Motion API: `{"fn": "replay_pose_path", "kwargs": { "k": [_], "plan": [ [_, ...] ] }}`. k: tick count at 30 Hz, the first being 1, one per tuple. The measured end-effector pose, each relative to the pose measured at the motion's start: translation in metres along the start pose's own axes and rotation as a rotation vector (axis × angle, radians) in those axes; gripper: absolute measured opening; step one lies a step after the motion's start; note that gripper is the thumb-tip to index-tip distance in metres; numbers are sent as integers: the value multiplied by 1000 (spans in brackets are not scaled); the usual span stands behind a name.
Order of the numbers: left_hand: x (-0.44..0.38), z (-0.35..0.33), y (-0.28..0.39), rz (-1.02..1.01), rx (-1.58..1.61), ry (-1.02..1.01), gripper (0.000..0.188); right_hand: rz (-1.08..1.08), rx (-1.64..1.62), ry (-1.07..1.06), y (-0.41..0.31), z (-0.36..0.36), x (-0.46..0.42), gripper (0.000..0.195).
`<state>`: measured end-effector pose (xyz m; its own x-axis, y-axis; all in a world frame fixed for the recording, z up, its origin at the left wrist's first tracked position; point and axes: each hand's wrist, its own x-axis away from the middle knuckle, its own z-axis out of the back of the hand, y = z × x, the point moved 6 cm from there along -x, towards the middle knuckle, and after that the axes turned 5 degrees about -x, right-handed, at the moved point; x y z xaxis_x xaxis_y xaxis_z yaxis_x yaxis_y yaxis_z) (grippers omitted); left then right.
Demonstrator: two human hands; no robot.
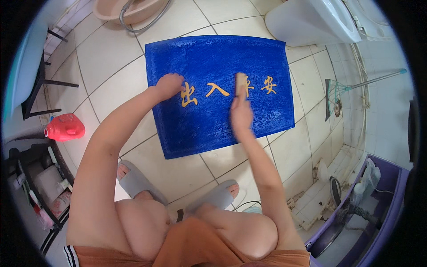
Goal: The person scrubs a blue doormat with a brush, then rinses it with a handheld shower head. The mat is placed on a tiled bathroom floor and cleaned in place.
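Note:
A blue doormat (200, 123) with yellow lettering lies flat on the tiled floor before me. Over its right half, my right hand (242, 113) grips a pale, block-shaped scrubbing brush (240, 83) with the fingers along its near end. The brush partly covers one yellow character; hand and brush are slightly blurred. My left hand (169, 87) rests on the mat's left part, beside the leftmost character. Its fingers are curled in, and nothing shows in them.
Left stand a red detergent bottle (69, 127), a black-legged stand (33, 86) and a black storage rack (50, 180). Beyond the mat are a beige basin (110, 11) with a metal hose (146, 30) and a white toilet (300, 25). Right are a teal-handled broom (370, 80) and a purple cabinet (390, 170).

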<state>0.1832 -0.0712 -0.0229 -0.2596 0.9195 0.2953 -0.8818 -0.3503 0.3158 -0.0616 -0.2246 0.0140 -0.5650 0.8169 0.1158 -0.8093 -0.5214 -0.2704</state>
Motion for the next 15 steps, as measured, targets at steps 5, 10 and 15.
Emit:
{"fn": "replay_pose_path", "kwargs": {
  "k": [5,10,15],
  "plan": [
    [-8,6,-6,-41,49,-29,25,409,-49,-180,-94,-39,111,71],
    [-7,-2,-12,-111,89,61,25,601,136,-22,-61,-28,64,60],
    [8,9,-17,-66,96,25,24,171,352,78,23,11,-43,54]
  ]
}}
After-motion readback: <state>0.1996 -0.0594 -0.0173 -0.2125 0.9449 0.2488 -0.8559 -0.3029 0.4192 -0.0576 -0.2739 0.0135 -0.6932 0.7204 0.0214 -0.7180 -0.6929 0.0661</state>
